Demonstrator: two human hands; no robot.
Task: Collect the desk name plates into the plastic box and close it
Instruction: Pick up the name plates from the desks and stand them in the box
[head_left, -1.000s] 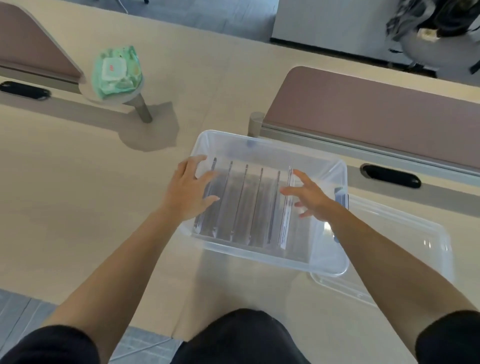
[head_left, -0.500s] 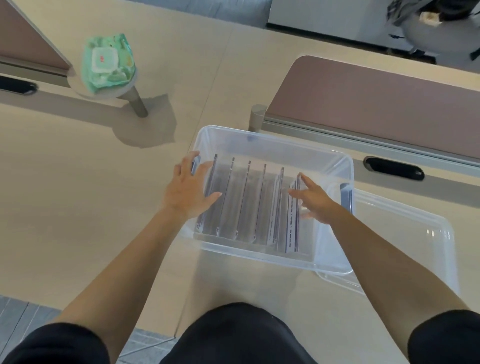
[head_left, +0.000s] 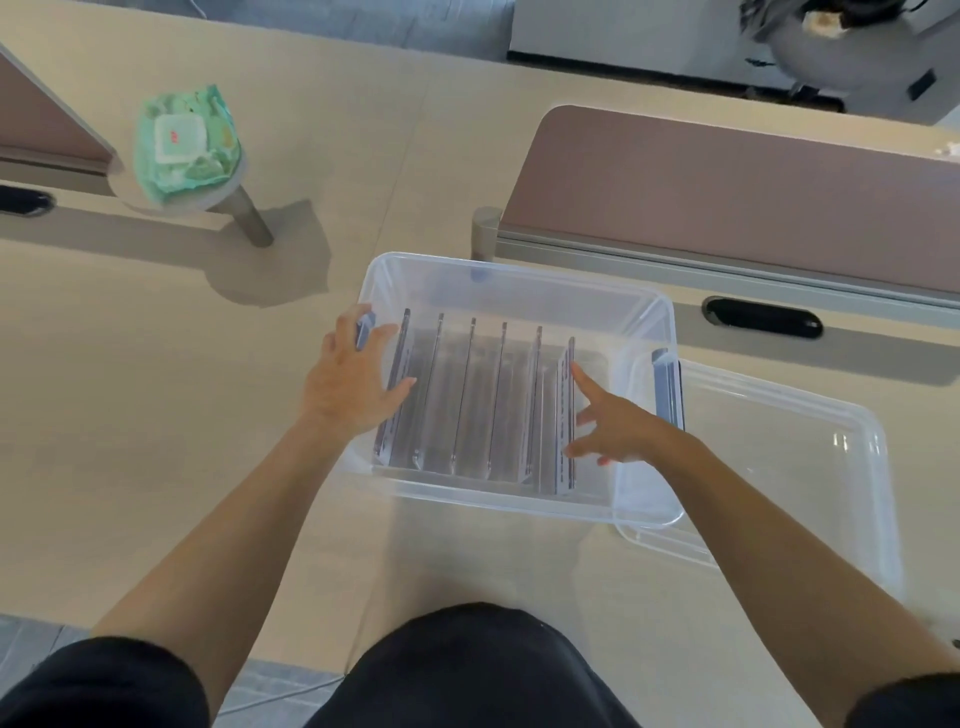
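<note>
Fingers (head_left: 582, 376) touching name plates (head_left: 483, 395), in box (head_left: 519, 280)

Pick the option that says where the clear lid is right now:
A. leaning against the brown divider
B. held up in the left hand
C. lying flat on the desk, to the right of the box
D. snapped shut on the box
C: the lid lies flat on the desk right of the open plastic box, partly tucked under its corner, while both hands are at the name plates inside.
</note>
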